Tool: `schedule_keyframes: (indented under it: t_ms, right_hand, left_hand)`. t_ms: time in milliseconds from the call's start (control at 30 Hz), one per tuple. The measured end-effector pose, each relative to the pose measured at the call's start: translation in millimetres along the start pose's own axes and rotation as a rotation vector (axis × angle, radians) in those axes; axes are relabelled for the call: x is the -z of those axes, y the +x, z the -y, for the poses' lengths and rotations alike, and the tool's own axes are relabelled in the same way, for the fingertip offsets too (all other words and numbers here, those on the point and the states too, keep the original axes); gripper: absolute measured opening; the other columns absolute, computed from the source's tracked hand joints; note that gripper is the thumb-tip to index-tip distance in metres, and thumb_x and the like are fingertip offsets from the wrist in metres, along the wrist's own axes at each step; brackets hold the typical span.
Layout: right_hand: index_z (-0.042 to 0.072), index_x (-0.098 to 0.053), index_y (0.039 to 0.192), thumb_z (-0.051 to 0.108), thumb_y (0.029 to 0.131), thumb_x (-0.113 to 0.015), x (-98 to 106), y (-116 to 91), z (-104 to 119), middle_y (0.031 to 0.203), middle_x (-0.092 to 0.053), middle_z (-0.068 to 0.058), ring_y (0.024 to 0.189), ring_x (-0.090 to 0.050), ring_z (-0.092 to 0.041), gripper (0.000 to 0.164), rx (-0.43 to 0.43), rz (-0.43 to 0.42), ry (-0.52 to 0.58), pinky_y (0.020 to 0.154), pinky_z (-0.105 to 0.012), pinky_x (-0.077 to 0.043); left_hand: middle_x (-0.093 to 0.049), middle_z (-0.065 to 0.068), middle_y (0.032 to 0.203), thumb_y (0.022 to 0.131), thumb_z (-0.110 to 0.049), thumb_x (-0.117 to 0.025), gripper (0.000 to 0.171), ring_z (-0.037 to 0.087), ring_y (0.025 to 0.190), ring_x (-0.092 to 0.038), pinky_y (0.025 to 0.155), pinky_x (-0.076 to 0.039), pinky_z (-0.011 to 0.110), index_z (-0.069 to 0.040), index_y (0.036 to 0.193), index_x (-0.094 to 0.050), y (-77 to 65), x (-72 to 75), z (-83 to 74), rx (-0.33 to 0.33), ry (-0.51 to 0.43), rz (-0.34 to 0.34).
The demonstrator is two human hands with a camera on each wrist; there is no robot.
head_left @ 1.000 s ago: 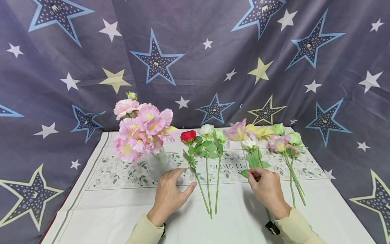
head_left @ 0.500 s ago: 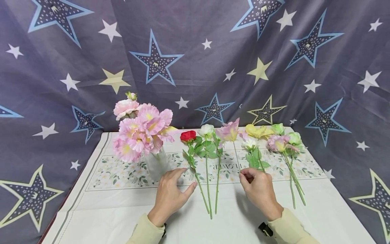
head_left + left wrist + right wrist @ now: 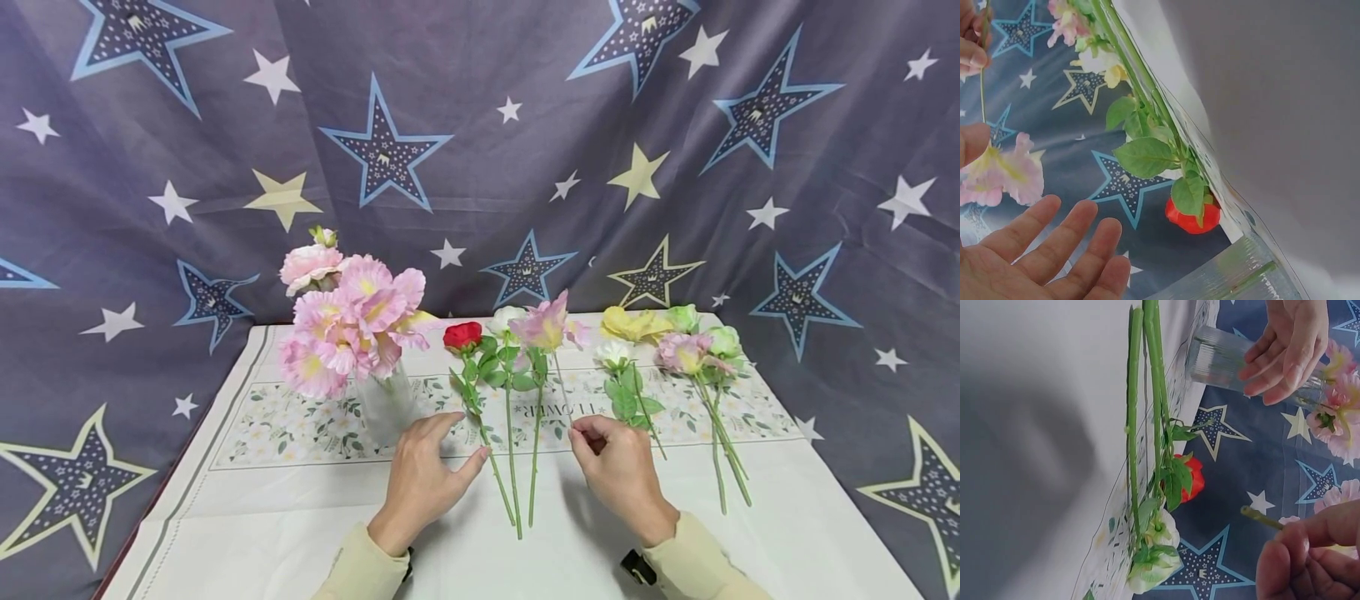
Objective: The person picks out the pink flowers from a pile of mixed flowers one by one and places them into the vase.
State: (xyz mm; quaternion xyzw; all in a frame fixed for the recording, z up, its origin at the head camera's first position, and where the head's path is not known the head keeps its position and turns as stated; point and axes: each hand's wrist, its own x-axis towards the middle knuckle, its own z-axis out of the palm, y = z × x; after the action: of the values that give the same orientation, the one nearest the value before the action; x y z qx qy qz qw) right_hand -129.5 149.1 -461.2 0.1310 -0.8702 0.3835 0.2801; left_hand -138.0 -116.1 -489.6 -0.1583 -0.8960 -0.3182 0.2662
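Note:
My right hand pinches the thin stem of a pink flower with a yellow throat and holds it upright above the table. In the right wrist view the cut stem end sticks out past the thumb and fingers. My left hand, fingers apart and holding nothing, hovers before a clear ribbed glass vase. Large pink blooms fill the vase. Between the hands lie a red rose, a white rose and a pale green rose, whose head is partly hidden by the held flower.
To the right lie a white rose, a yellow flower, another pink flower and pale green roses. A floral runner crosses the white tablecloth. Behind the table hangs a star-patterned curtain.
My right hand has carried the pink flower leftward, away from the white rose at right and in front of the pale green rose. The left hand has barely moved.

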Motion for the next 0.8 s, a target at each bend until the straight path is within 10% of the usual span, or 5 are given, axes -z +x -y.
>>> schedule_keyframes:
  t_ms: [800]
  right_hand:
    - [0.005, -0.076, 0.08, -0.01, 0.076, -0.083, -18, -6, 16, 0.067, -0.07, 0.001, 0.057, -0.06, 0.002, 0.018, 0.097, 0.008, 0.064, 0.051, -0.011, -0.048]
  left_hand:
    - [-0.073, 0.006, 0.118, 0.08, -0.038, -0.086, 0.05, 0.026, 0.112, -0.066, 0.097, -0.049, 0.05, -0.012, 0.12, -0.074, 6.3, -15.2, -18.6, 0.03, -0.108, 0.034]
